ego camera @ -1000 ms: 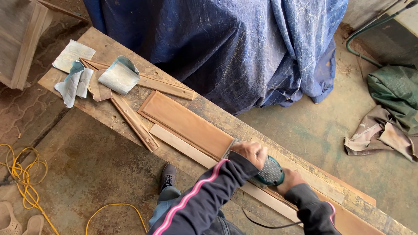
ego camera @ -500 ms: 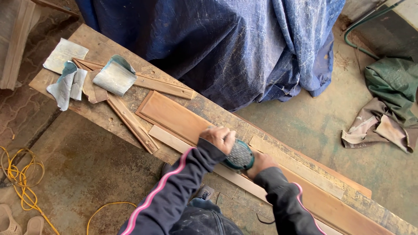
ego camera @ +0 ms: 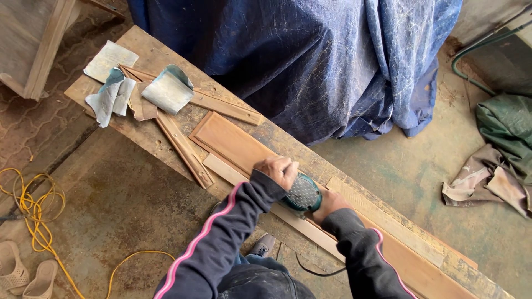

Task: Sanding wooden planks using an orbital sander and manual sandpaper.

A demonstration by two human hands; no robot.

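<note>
While pressed on the reddish-brown panel [ego camera: 233, 145], a rounded green sander [ego camera: 302, 194], left hand [ego camera: 280, 170] and right hand [ego camera: 330, 202] in firm grip.

Plank bench [ego camera: 138, 135] — panel [ego camera: 233, 143], sandpaper [ego camera: 166, 91]

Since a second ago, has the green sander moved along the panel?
Yes. The green sander has slid up the brown wooden panel, toward its end nearest the sandpaper sheets, both hands on it.

Teal sander [ego camera: 302, 195] with dotted top, reddish-brown wood panel [ego camera: 233, 143], blue tarp [ego camera: 310, 55], yellow cord [ego camera: 33, 210], dark pink-striped sleeves [ego camera: 221, 249]
</note>
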